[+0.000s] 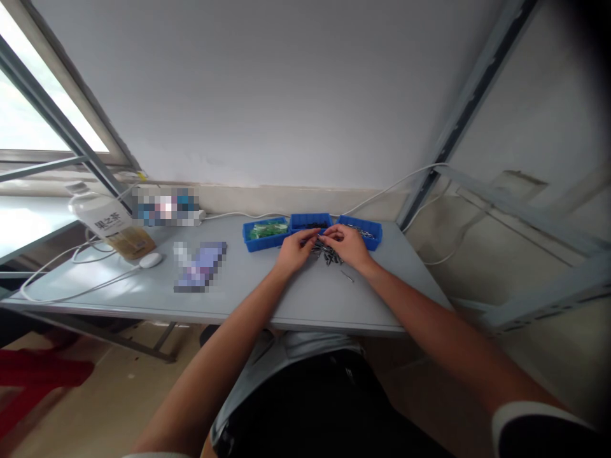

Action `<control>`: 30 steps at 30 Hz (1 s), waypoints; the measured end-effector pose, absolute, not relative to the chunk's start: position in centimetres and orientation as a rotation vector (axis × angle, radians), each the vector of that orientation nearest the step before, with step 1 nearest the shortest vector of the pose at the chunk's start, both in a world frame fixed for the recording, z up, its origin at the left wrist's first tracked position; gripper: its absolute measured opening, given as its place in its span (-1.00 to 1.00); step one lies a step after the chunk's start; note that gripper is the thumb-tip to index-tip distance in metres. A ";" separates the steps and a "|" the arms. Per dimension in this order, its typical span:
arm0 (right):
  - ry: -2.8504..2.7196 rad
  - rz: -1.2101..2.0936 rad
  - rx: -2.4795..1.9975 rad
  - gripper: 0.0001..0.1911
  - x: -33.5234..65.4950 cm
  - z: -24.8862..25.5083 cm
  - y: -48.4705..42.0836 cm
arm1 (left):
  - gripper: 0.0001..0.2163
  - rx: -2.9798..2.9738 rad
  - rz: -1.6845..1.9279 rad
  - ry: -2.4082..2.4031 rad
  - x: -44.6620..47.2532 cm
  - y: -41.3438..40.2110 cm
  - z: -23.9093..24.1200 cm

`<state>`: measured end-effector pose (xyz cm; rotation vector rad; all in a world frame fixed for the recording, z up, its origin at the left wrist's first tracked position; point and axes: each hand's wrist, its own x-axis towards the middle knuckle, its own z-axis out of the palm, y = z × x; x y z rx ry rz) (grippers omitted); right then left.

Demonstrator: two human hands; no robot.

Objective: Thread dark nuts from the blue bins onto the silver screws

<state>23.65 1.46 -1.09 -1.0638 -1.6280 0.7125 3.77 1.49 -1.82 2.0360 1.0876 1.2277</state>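
Note:
My left hand [296, 250] and my right hand [352, 247] meet fingertip to fingertip, both pinched closed. Whatever sits between the fingers is too small to make out. Under them on the grey table lies a pile of small dark and silver metal pieces [330, 256], partly covered by the hands. One slim loose piece [347, 277] rests nearer the front edge. Behind the hands stand three blue bins: a left bin [268, 243] with green and clear pieces, a middle bin [310, 217] with black pieces, and a right bin [378, 236] with silver metal pieces.
On the table's left are a large labelled bottle [112, 222], a white rounded device [151, 260] with a cable, and a pixelated purple object [204, 264]. A white cable [377, 193] runs along the wall. Metal frame posts [424, 184] flank the table [305, 299].

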 end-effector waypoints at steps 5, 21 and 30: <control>-1.642 0.738 -1.042 -0.67 23.5 -1.1 1.4 | -0.74 2.077 1.199 1.143 3.9 1.3 -1.7; -1.698 0.817 -0.967 -0.68 23.4 -1.2 1.5 | -0.61 1.674 1.251 1.062 3.6 1.7 -1.3; -1.740 0.917 -1.040 -0.68 23.4 -0.7 0.8 | -0.64 1.682 1.249 0.989 3.8 1.6 -1.3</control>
